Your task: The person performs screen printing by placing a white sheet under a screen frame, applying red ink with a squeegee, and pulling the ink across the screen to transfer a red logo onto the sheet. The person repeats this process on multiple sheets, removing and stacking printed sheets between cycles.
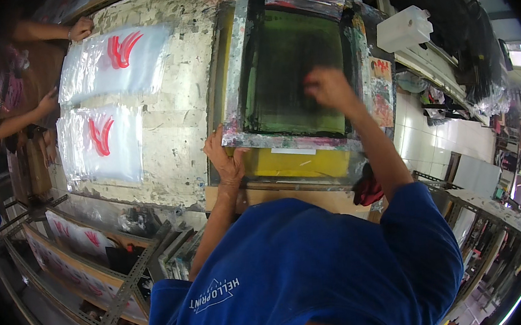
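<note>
A screen printing frame (305, 140) with a dark green mesh (289, 66) lies in front of me, its rim smeared with paint. My left hand (225, 156) grips the near left corner of this frame. Over the right part of the mesh is my right hand (332, 88), blurred by motion, with its fingers curled closed. Something reddish shows at the fingertips, too smeared and small to name. Under the near edge of the frame a yellow board (298, 164) sticks out.
Left on the paint-stained table (178, 120) lie clear plastic sheets (79, 67) with red brush-like marks. Another person's hand (80, 29) rests by them. A white plastic jug (404, 29) stands at right. Metal racks (121, 307) with printed pieces stand lower left.
</note>
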Demonstrator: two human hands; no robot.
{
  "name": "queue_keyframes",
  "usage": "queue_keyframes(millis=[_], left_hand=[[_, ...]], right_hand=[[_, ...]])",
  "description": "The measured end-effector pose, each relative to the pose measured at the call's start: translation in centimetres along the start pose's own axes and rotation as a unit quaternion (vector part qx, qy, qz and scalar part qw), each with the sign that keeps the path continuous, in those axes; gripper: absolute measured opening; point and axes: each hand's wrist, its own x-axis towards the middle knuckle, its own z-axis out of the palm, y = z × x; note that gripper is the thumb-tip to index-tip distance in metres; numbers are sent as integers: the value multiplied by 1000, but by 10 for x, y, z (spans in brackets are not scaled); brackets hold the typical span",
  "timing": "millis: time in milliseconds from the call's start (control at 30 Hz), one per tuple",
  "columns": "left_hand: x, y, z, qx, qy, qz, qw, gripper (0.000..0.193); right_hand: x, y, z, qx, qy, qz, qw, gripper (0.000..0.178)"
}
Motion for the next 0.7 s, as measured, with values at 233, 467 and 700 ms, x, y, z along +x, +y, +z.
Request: queue_keyframes(millis=[233,467,700], left_hand=[[1,2,3,-15,1,19,1000,85],[0,-3,2,-5,5,17,1000,88],[1,2,3,-14,-6,11,1000,88]], right_hand=[[34,4,11,8,158,33,987,17],[9,-25,16,80,-39,-70,994,10],[47,20,15,-63,121,-23,990,9]])
